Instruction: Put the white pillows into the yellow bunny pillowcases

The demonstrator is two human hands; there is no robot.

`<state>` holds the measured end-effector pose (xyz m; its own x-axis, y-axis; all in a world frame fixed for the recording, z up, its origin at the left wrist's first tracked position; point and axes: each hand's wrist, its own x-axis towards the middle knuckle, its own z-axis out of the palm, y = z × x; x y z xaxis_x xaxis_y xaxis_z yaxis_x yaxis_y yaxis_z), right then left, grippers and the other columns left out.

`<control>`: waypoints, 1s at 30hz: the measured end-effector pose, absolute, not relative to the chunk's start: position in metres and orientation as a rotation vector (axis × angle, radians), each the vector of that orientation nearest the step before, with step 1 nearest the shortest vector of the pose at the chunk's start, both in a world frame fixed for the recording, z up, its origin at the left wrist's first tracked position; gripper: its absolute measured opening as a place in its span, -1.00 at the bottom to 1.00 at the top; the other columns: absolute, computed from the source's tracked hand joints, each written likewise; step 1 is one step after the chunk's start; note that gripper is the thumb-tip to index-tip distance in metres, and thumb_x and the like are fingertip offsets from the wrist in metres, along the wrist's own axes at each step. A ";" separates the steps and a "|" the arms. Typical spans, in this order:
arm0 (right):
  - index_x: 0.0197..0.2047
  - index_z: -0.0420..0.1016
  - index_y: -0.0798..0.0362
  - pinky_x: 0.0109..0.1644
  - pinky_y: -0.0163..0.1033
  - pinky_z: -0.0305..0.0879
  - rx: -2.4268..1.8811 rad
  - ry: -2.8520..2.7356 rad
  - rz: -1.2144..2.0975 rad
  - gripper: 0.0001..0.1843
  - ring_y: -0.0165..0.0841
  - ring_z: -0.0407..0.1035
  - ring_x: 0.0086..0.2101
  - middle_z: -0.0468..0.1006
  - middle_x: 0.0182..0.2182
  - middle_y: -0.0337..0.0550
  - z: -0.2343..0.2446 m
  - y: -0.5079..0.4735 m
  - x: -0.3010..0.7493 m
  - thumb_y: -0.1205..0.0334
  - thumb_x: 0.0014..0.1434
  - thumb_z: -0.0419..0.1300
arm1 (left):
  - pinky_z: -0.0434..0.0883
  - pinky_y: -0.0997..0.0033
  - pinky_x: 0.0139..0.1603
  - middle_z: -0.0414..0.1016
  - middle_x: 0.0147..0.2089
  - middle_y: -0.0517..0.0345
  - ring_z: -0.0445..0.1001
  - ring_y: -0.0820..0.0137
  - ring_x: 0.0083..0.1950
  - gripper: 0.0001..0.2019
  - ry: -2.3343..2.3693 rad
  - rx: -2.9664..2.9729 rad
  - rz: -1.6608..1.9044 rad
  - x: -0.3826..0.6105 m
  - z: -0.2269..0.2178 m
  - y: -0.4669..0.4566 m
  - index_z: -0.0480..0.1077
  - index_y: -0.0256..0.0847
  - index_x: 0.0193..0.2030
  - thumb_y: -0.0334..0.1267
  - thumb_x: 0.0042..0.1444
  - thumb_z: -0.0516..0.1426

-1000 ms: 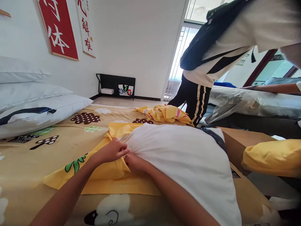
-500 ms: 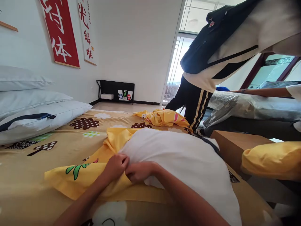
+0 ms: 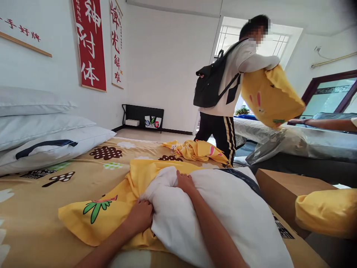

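Note:
A plump white pillow [image 3: 228, 208] lies on the bed with its left end inside a yellow pillowcase [image 3: 145, 171], which spreads flat to the left and shows a green leaf print. My left hand [image 3: 141, 215] is closed at the mouth of the pillowcase, against the pillow's lower left side; its fingertips are partly hidden in the cloth. Reaching over the pillow, my right hand [image 3: 185, 182] has its fingers curled into the white fabric, which dents and folds beneath it.
White pillows [image 3: 50, 130] are stacked at left on the patterned bedsheet [image 3: 33, 212]. A crumpled yellow cloth [image 3: 199, 149] lies at the bed's far edge. A person with a backpack [image 3: 213, 85] carries a yellow-cased pillow [image 3: 270, 96]. A cardboard box [image 3: 290, 182] stands at right, beside another yellow bundle [image 3: 326, 212].
My right hand has moved from beside my left hand up onto the pillow, which is now bunched. The view has tilted up. The person beyond the bed now stands upright with a yellow-cased pillow.

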<state>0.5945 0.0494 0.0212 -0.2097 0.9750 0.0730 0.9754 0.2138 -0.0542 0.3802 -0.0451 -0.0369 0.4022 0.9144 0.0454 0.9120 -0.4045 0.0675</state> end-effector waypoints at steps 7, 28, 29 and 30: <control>0.22 0.36 -0.10 0.02 -0.13 0.15 -1.651 -2.610 -0.178 -0.53 -0.20 0.47 -0.08 0.62 -0.11 -0.01 0.018 0.021 0.576 0.21 0.24 0.08 | 0.23 0.10 0.03 0.41 0.03 -0.17 0.33 0.08 0.07 -0.70 2.185 2.564 0.725 0.385 0.036 0.007 0.41 -0.26 0.00 -0.38 0.18 -0.03; -0.12 0.57 -0.07 0.03 -0.10 0.18 -0.869 -2.870 -0.536 -0.77 -0.25 0.39 -0.08 0.60 -0.17 -0.14 0.035 -0.006 0.488 0.23 0.30 0.09 | 0.29 0.30 -0.19 0.50 -0.15 -0.04 0.46 0.22 -0.16 -0.81 2.021 2.738 0.896 0.401 0.091 0.047 0.41 -0.23 -0.15 -0.39 0.18 0.01; -0.11 0.58 -0.08 0.02 -0.11 0.20 -1.006 -2.803 -0.505 -0.77 -0.25 0.39 -0.08 0.60 -0.17 -0.12 0.038 0.001 0.492 0.23 0.30 0.08 | 0.29 0.30 -0.19 0.50 -0.16 -0.03 0.46 0.22 -0.17 -0.81 2.018 2.760 0.911 0.397 0.094 0.040 0.41 -0.23 -0.16 -0.40 0.17 0.00; -0.10 0.58 -0.05 -0.01 -0.12 0.23 -1.162 -2.716 -0.481 -0.76 -0.24 0.41 -0.09 0.60 -0.18 -0.07 0.041 0.009 0.498 0.26 0.30 0.08 | 0.29 0.29 -0.17 0.50 -0.17 -0.02 0.46 0.21 -0.15 -0.81 2.020 2.788 0.941 0.392 0.097 0.032 0.41 -0.23 -0.17 -0.41 0.16 0.00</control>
<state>0.4977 0.0095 0.0413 -0.6892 0.6769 0.2583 0.7245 0.6488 0.2328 0.3920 0.0325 0.0972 0.2551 0.7350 0.6282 0.9538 -0.2979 -0.0387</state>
